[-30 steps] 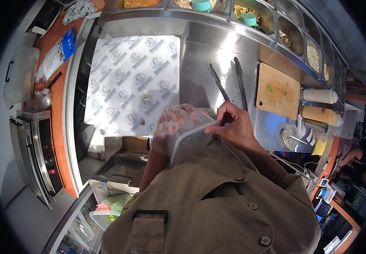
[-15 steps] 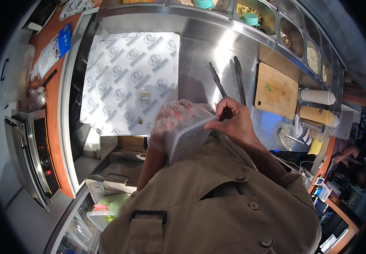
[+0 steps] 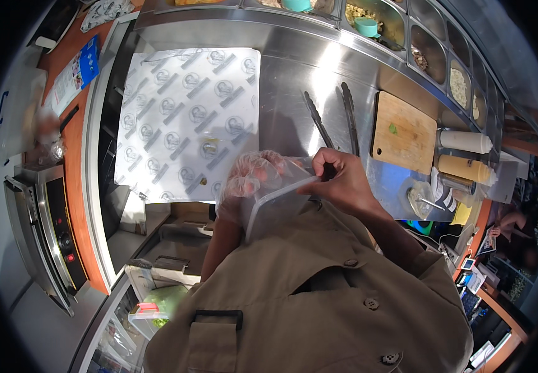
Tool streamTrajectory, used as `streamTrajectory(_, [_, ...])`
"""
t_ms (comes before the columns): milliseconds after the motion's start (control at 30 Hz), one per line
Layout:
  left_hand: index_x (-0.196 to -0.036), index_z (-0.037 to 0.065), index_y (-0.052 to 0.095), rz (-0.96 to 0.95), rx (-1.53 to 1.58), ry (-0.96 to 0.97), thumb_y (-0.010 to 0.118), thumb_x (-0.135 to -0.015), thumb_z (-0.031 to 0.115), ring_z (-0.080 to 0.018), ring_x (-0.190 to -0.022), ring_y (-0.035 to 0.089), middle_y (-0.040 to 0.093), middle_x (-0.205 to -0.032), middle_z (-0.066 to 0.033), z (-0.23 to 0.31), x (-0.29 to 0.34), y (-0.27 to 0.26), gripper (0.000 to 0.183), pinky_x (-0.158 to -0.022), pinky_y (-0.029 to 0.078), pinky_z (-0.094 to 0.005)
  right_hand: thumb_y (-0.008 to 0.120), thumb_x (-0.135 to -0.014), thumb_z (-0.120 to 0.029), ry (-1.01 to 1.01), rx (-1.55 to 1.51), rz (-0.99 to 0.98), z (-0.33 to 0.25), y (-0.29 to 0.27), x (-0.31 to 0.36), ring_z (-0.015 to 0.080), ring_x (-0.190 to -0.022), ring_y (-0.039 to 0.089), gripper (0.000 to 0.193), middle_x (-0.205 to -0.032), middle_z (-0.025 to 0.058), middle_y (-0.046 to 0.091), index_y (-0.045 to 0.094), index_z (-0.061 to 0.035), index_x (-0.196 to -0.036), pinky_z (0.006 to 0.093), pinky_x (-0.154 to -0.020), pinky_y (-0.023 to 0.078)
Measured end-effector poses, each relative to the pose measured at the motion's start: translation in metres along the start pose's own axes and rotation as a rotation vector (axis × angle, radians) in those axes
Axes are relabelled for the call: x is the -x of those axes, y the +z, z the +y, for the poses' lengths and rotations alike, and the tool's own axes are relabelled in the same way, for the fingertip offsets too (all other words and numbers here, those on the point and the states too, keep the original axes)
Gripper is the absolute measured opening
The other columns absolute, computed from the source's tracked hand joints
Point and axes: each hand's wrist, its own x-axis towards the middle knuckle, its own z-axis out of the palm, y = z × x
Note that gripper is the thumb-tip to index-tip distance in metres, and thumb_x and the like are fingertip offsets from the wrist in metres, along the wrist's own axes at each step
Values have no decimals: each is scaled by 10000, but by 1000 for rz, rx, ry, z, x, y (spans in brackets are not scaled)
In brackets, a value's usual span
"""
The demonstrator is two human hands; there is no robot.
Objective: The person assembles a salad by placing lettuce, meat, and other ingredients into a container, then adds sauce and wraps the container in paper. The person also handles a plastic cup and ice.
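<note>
My left hand (image 3: pixel 248 178), in a thin clear plastic glove, grips a translucent plastic container (image 3: pixel 279 208) close to my body. The container is tilted, and its contents, if any, cannot be made out. At its upper right corner my bare right hand (image 3: pixel 345 181) pinches the rim between thumb and fingers. Just beyond my right hand lie tongs with black ends (image 3: pixel 350 118), their arms spread on the steel counter. Printed white paper (image 3: pixel 182 105) covers the counter to the left, with small food scraps and a greasy spot on it.
A wooden cutting board (image 3: pixel 405 130) with a green scrap lies right, beside sauce bottles (image 3: pixel 464 142). Metal food pans (image 3: pixel 427 53) line the far edge. An oven (image 3: pixel 54 230) stands left; an open drawer (image 3: pixel 179 245) is below the paper. Another person (image 3: pixel 511 227) is at far right.
The view has shifted slightly. Both hands keep their hold on the container, whose rim has tipped a little. A blurred shape now shows at the far left by the counter.
</note>
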Motion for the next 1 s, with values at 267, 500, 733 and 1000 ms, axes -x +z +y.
streamTrajectory(267, [-851,122,706,-22,-6,-13,887,-713,325,-441,-1168,576,623,-1058,-105,-5,-4,-9,305,-942,507,-498,854,-726,-6,15,56,-18,-1,-4,2,34,-663,463,423,-689,-34,512,438,-81,-744,240,-564,396])
streamTrajectory(500, [-864,113,709,21,-23,-62,889,-702,310,-371,-1086,617,616,-1077,-116,-1,-3,-5,313,-909,518,-463,865,-698,-5,-45,110,-23,2,-10,-2,35,-650,424,425,-680,-42,473,448,-80,-733,245,-560,359])
streamTrajectory(733, [-885,105,712,55,10,-60,878,-703,304,-383,-1112,611,622,-1076,-118,-1,0,2,316,-934,512,-469,873,-674,-33,-32,195,34,-7,-6,2,73,-624,432,413,-656,0,484,463,-47,-721,271,-554,375])
streamTrajectory(1000, [-872,66,698,83,-38,-21,846,-660,354,-343,-1120,608,652,-1096,-144,-5,-1,0,387,-982,448,-419,888,-656,-55,-21,222,151,-10,-3,7,85,-619,454,396,-660,27,526,500,-33,-736,286,-547,394])
